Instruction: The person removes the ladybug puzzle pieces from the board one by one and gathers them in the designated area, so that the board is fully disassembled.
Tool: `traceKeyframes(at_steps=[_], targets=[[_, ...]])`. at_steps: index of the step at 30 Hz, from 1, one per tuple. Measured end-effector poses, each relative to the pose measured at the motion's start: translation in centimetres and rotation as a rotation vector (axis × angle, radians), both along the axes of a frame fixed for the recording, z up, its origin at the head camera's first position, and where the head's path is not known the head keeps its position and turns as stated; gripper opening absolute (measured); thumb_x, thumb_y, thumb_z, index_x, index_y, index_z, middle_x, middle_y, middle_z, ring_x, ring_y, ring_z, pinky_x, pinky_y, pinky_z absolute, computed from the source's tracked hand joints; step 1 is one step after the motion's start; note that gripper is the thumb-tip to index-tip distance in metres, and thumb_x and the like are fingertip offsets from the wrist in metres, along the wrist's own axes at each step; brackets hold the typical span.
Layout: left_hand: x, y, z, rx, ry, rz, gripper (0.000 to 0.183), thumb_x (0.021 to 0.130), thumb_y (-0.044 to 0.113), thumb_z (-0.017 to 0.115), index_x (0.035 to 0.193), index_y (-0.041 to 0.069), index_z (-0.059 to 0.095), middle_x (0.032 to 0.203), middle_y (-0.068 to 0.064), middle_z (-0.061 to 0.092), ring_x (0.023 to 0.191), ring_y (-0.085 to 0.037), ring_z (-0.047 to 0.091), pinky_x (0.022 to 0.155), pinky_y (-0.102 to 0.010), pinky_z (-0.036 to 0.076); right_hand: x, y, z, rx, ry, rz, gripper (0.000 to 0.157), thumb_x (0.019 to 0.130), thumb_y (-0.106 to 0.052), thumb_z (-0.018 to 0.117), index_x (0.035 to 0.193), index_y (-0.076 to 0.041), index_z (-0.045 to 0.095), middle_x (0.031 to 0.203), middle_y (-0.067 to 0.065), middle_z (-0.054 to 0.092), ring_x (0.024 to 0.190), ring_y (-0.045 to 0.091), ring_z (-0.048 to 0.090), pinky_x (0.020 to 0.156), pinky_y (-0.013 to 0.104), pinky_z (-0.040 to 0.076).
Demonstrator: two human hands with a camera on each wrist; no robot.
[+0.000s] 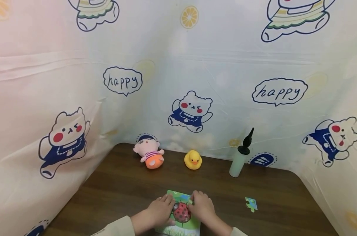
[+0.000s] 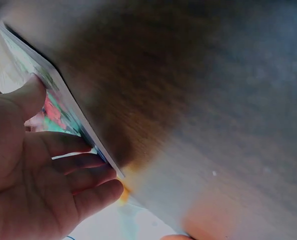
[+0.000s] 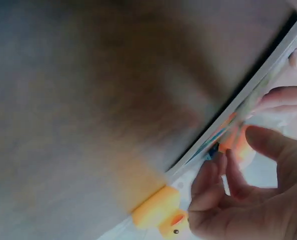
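Observation:
A ladybug jigsaw puzzle [image 1: 182, 213], green and blue with a red spotted beetle, lies flat on the table between both hands. The left hand [image 1: 162, 209] rests along its left side. In the left wrist view, that hand's fingers [image 2: 96, 172] reach over the board's edge, fairly straight, and its thumb lies on the picture. At the upper right of the puzzle is the right hand [image 1: 203, 206], its fingertips on or just above the surface. Loosely bent fingers [image 3: 208, 185] and a separate thumb show in the right wrist view. Part of the picture is hidden under the hands.
A loose puzzle piece [image 1: 251, 204] lies to the right on the brown table [image 1: 107, 190]. Along the back stand a plush doll [image 1: 150, 154], a yellow rubber duck [image 1: 193, 160] and a pale bottle with a black nozzle [image 1: 238, 165]. Printed cloth [image 1: 155, 105] hangs behind.

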State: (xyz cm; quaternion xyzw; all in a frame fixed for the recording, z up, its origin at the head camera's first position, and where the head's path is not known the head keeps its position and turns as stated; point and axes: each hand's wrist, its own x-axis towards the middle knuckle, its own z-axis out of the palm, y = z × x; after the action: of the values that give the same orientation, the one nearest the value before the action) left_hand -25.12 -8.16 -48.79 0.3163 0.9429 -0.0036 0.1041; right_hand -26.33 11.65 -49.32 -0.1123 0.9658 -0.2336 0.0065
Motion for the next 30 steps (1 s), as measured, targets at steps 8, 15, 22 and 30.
traceKeyframes(at_steps=[8,15,22,30], targets=[[0.2,0.0,-0.1,-0.004,-0.007,0.003,0.072,0.086,0.057,0.055,0.138,0.008,0.046,0.146,-0.012,0.039,0.133,-0.027,0.039,0.101,-0.041,0.039,-0.9,0.4,0.1,-0.402,-0.092,-0.012,0.024,0.072,-0.004,0.073,0.089,0.000,0.058,0.064,-0.002,0.055,0.057,0.010,0.050,0.050,0.026,0.041],[0.0,0.0,-0.1,-0.010,-0.011,0.008,0.072,0.086,0.058,0.055,0.138,0.010,0.046,0.146,-0.011,0.040,0.133,-0.026,0.039,0.101,-0.042,0.039,-1.4,0.5,0.3,-0.470,-0.167,0.087,0.030,0.077,-0.001,0.066,0.107,-0.002,0.067,0.066,-0.002,0.058,0.055,0.009,0.049,0.049,0.025,0.041],[-0.1,0.0,-0.6,-0.013,-0.033,0.033,0.074,0.087,0.059,0.052,0.141,0.010,0.042,0.149,-0.010,0.035,0.135,-0.026,0.035,0.103,-0.043,0.037,-1.4,0.6,0.1,-0.432,-0.100,0.110,0.021,0.079,-0.002,0.065,0.099,-0.006,0.069,0.067,-0.003,0.060,0.054,0.007,0.050,0.050,0.024,0.042],[0.2,0.0,-0.5,0.080,-0.057,-0.005,0.057,0.089,0.048,0.058,0.137,0.022,0.042,0.146,-0.022,0.032,0.131,-0.039,0.037,0.096,-0.049,0.042,-1.6,0.6,-0.3,-0.347,-0.016,0.094,0.015,0.076,-0.002,0.067,0.090,-0.007,0.069,0.061,-0.007,0.058,0.050,0.005,0.048,0.047,0.023,0.040]])
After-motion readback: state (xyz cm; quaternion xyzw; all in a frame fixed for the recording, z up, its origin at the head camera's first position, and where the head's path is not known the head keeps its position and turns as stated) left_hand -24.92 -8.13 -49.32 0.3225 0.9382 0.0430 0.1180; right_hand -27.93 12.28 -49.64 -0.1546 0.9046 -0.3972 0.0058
